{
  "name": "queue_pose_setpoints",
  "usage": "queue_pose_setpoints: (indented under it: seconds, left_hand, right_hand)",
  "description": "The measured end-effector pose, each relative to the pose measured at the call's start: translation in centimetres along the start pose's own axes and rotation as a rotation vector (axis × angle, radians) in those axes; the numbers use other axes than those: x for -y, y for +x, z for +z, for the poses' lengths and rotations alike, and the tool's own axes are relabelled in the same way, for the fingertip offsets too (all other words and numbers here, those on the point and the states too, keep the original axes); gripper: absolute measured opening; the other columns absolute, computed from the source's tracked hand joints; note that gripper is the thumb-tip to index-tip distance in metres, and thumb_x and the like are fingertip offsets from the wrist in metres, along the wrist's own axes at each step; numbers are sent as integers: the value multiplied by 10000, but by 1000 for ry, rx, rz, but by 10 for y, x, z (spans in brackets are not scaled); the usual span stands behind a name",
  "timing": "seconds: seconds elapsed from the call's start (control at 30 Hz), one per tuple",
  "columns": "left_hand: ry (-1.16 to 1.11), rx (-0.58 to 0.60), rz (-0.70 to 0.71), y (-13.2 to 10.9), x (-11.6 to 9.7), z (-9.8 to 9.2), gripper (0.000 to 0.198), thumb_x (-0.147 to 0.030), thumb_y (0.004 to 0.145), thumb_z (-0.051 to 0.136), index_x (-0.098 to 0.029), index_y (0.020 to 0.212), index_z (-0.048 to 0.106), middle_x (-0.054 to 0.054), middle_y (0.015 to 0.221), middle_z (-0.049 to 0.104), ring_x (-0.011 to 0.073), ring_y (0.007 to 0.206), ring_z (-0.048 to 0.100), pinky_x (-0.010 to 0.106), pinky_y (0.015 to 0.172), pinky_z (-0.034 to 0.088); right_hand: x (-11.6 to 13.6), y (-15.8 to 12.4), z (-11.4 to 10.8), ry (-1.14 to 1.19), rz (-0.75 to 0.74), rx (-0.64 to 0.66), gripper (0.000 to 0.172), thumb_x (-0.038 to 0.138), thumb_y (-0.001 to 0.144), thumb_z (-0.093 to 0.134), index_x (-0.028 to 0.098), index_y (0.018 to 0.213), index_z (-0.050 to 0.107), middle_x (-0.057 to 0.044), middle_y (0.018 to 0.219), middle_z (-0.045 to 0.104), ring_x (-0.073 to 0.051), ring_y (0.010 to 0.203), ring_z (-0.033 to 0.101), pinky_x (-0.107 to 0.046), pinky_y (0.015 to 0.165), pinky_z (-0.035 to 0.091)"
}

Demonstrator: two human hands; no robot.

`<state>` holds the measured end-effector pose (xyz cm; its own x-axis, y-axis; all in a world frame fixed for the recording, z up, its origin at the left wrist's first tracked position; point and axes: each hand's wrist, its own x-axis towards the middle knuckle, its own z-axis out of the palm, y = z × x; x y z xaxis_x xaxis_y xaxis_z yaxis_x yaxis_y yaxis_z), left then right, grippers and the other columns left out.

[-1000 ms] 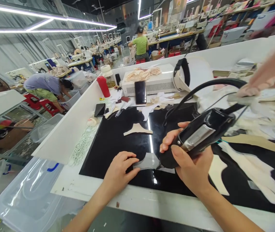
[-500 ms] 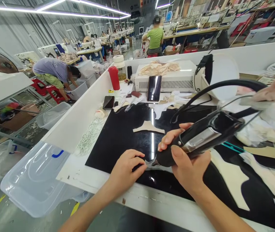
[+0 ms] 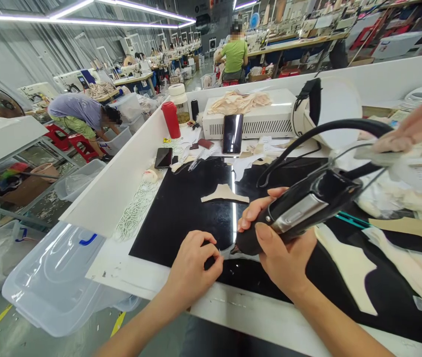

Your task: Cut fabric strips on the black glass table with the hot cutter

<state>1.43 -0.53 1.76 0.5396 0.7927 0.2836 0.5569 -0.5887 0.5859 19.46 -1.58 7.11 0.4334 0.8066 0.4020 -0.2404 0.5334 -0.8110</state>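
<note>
My right hand (image 3: 283, 248) is wrapped round a black corded hand tool (image 3: 303, 208) with a silver plate on its side. The tool slants down to the left, and its dark tip is low over a glossy black board (image 3: 181, 213). Just left of that tip, my left hand (image 3: 198, 263) has thumb and index finger pinched together at the end of a thin translucent strip (image 3: 227, 254). Farther back on the board lies a small cream cut piece (image 3: 226, 193). A larger cream piece (image 3: 348, 267) rests right of my right hand.
Another person's hand (image 3: 407, 134) reaches in from the right beside the tool's cable (image 3: 330, 126). Pale cord (image 3: 136, 208), phones (image 3: 232, 134) and a red cup (image 3: 171, 120) line the left and back. A lidded plastic bin (image 3: 58, 277) stands below the table's left edge.
My left thumb and index finger have drawn closer together at the strip. The tool and my right hand keep nearly the same pose, while the whole view shifts slightly.
</note>
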Motion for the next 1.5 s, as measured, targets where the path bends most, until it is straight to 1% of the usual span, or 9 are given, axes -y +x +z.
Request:
queue_pose_setpoints:
  seconds: [0.23, 0.33, 0.47, 0.6, 0.73, 0.9, 1.13, 1.3, 1.5]
  left_hand:
    - [79, 65, -105, -2, -7, -12, 246, -113, 841, 800, -200, 766, 582, 32, 1007, 662, 243, 1006, 645, 391, 862, 559]
    - [99, 62, -135, -2, -6, -15, 232, -140, 838, 844, -211, 939, 648, 34, 1038, 668, 254, 1025, 648, 397, 869, 569]
    - [97, 53, -41, -2, 0, -9, 328, -158, 863, 847, -237, 1152, 713, 54, 1153, 682, 269, 1117, 652, 427, 957, 573]
    - [86, 39, -26, -3, 3, -3, 168, -125, 897, 794, -231, 1014, 737, 48, 1120, 695, 253, 1091, 666, 417, 948, 576]
    - [75, 32, -17, -5, 2, -2, 128, -109, 917, 759, -229, 955, 733, 45, 1100, 701, 239, 1058, 676, 403, 924, 576]
    - [79, 16, 33, -7, 3, -2, 100, -133, 950, 732, -231, 966, 733, 47, 1084, 712, 230, 1026, 683, 383, 891, 582]
    - [122, 12, 91, -11, 2, -2, 106, -145, 957, 771, -226, 1020, 744, 47, 1116, 729, 244, 1031, 681, 420, 913, 577]
    - [150, 0, 141, -12, 2, -3, 64, -170, 1012, 707, -221, 1036, 737, 58, 1113, 735, 242, 1004, 691, 427, 905, 590]
    - [169, -21, 181, -18, 4, -3, 89, -205, 1046, 664, -224, 1093, 737, 67, 1146, 749, 249, 1059, 716, 502, 1056, 583]
  right_hand:
    - [0, -2, 2, 46, 9, 27, 444, 319, 896, 863, 303, 1234, 575, 38, 880, 679, -143, 625, 625, -314, 585, 572]
    - [-1, -2, 1, 63, 0, 39, 431, 280, 904, 853, 300, 1240, 584, 41, 895, 686, -131, 619, 616, -304, 582, 566]
    - [-1, -2, 2, 34, -5, 30, 434, 311, 907, 846, 295, 1245, 574, 41, 893, 680, -139, 639, 635, -319, 616, 579]
    - [-1, -2, 3, 18, -7, 15, 443, 315, 893, 852, 294, 1236, 572, 42, 870, 675, -148, 642, 642, -324, 617, 578]
    - [-2, -1, 4, 30, -21, 19, 433, 268, 892, 841, 288, 1230, 571, 39, 875, 685, -144, 643, 640, -318, 614, 581]
    - [-3, 0, 10, 15, -42, 15, 408, 253, 877, 833, 280, 1187, 568, 45, 837, 681, -143, 626, 635, -302, 566, 575]
    - [-4, -5, 12, 21, -38, 24, 429, 187, 864, 809, 273, 1203, 560, 49, 841, 688, -135, 635, 645, -300, 601, 596]
    - [-2, -8, 9, -27, -48, 14, 411, 244, 875, 823, 278, 1190, 560, 41, 823, 687, -144, 629, 648, -310, 598, 596]
    - [-2, -10, 8, -19, -54, 17, 400, 301, 889, 833, 286, 1182, 561, 38, 830, 688, -143, 624, 649, -309, 579, 598]
